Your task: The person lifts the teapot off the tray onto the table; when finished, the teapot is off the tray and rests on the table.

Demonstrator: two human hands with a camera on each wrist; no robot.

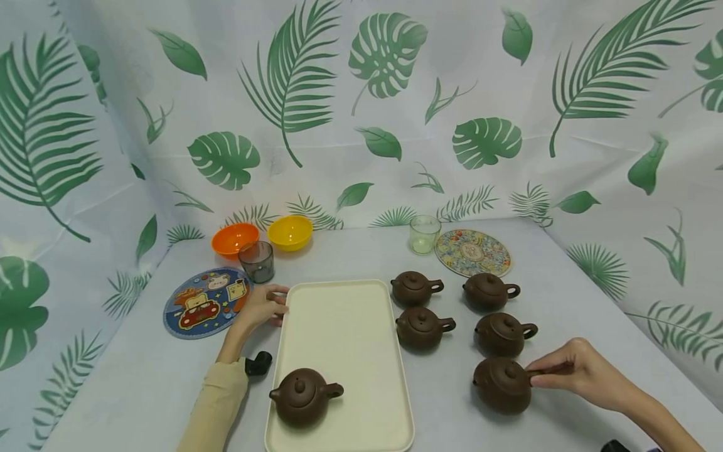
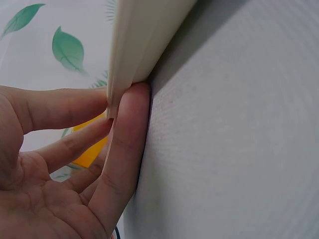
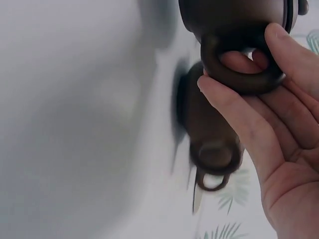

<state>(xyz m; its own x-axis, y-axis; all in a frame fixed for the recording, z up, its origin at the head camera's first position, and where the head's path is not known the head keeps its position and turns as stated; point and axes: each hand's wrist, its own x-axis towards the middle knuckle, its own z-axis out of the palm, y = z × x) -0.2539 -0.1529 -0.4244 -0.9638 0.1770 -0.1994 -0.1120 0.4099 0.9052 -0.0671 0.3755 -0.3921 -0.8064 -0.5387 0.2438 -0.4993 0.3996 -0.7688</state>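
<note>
My left hand (image 1: 264,307) pinches the left rim of a cream rectangular tray (image 1: 344,326). In the left wrist view, the thumb lies on one side of the tray's edge (image 2: 134,45) and a finger on the other. One dark brown teapot (image 1: 302,397) stands on the near left of the tray, its handle pointing right. At the right, my right hand (image 1: 584,375) grips the handle of another brown teapot (image 1: 503,386). The right wrist view shows fingers and thumb around this ring-shaped handle (image 3: 244,82); the pot appears slightly off the table and tilted.
Several more brown teapots (image 1: 425,328) stand right of the tray in two columns. A blue cartoon mat (image 1: 200,307), grey glass (image 1: 257,262), orange bowl (image 1: 234,240) and yellow bowl (image 1: 290,233) sit back left. A green glass (image 1: 425,235) and floral mat (image 1: 474,252) are back right.
</note>
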